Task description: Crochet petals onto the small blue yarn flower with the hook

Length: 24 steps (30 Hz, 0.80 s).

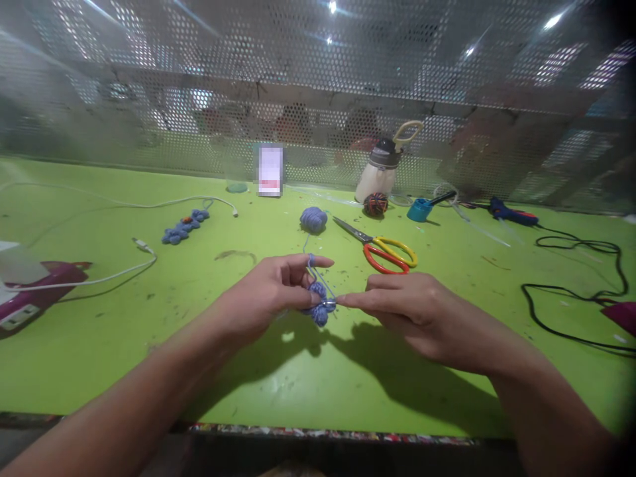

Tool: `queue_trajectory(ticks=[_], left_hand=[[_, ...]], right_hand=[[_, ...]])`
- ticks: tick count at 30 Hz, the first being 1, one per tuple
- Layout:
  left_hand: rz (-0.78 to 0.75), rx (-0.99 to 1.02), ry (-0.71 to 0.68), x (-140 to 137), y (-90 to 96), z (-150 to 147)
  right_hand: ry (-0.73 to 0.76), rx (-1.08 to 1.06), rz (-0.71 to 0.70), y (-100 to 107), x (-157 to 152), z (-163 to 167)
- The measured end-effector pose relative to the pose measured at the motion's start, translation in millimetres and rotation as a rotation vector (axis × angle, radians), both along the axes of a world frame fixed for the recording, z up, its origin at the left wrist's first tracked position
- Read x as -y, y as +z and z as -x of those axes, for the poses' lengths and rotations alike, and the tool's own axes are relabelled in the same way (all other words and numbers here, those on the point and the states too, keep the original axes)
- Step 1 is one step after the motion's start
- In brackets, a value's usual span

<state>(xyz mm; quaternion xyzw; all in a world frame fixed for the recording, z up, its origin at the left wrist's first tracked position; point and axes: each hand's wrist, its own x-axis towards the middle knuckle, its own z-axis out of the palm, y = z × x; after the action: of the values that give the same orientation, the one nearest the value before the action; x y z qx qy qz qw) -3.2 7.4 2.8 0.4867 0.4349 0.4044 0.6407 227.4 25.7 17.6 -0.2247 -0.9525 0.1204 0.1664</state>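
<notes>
Where the left hand [271, 288] covers the work: its fingers pinch the blue crochet piece [320, 317], hiding its left edge, above the front middle of the desk [149, 371].
Right hand [417, 311]: fingers grasp a metal hook [328, 303], of which only a short shiny length shows.
Blue yarn ball [313, 219]: beyond the left hand, its strand looped round the index finger.
Phone [270, 171]: screen pixelated, unreadable.
Purple power strip [50, 291]: cut off at left.
Perforated panel [318, 86]: shapes behind it too blurred to identify.
</notes>
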Motion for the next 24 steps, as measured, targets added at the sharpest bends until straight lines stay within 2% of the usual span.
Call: queue_trajectory(ticks=[9,18,21,24], left_hand=[[-0.008,-0.022,0.006,0.6,-0.4,-0.1],[-0.033,-0.104,0.042,-1.6,-2.0,-3.4],[-0.101,-0.206,0.064,-0.1,-2.1,-6.5],[-0.265,-0.365,0.132,3.9,-5.4,-10.0]], right_hand=[[-0.043,0.063,-0.004,-1.4,2.2,-0.5],[-0.17,0.24,-0.173,-7.8,11.0,6.3],[-0.232,0.25,-0.195,-11.2,12.5,10.1],[-0.289,0.131,-0.092,-14.2,11.6,17.4]])
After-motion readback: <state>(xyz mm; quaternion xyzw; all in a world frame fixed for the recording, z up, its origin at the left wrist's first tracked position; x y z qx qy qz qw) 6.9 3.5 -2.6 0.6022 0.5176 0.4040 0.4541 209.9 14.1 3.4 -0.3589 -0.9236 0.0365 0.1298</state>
